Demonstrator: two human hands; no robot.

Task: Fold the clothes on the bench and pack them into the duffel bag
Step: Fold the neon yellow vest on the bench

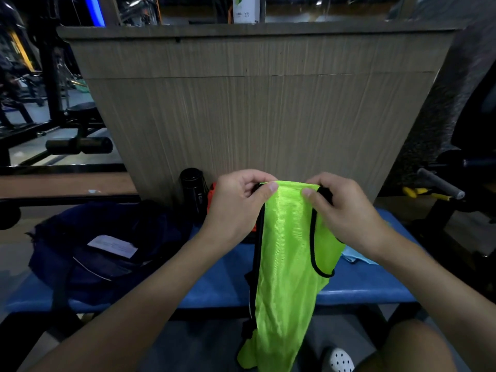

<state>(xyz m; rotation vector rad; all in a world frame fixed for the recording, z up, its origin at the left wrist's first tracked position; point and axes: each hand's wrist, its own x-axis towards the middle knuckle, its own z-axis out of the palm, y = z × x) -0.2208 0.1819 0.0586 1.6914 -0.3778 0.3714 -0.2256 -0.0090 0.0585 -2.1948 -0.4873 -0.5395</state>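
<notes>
A neon green mesh vest (pixel 285 267) with black trim hangs in the air over the blue bench (pixel 217 275). My left hand (pixel 236 208) pinches its top left corner and my right hand (pixel 346 210) pinches its top right corner, thumbs on the front. The vest's lower end drops past the bench's front edge. The dark navy duffel bag (pixel 102 251) lies on the bench's left part, with a white tag on top. An orange garment (pixel 212 197) peeks out behind my left hand, and a light blue cloth (pixel 354 256) lies under my right wrist.
A black bottle (pixel 193 191) stands on the bench against a tall wood-grain panel (pixel 255 108). Gym machines and a padded roller (pixel 80 145) fill the left background. A dark machine with a grey handle (pixel 440 183) stands at the right. My knee and white shoe (pixel 339 359) are below.
</notes>
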